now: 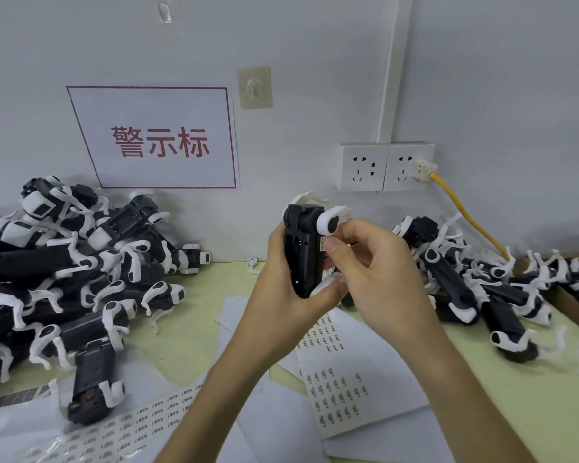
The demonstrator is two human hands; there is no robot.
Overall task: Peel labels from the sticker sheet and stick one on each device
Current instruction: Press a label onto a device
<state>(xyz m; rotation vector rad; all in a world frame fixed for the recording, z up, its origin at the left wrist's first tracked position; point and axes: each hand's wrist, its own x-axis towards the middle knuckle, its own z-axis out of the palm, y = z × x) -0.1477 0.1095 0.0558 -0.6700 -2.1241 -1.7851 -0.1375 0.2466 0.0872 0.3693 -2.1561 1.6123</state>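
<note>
At the frame's centre, the left hand [281, 289] grips an upright black device [303, 248], fingers curled round it. The right hand [378, 272], fingers bent, pinches a small label [323, 243] against its right edge. The sticker sheet [345, 396] lies at lower centre.

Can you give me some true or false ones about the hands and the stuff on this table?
1. The left hand grips a black-and-white plastic device upright. True.
2. The right hand hangs idle, away from the device. False: its thumb presses the device's side.
3. A yellow cable is plugged into a white wall socket. True.
4. The white paper sign has blue characters. False: they are red.
</note>
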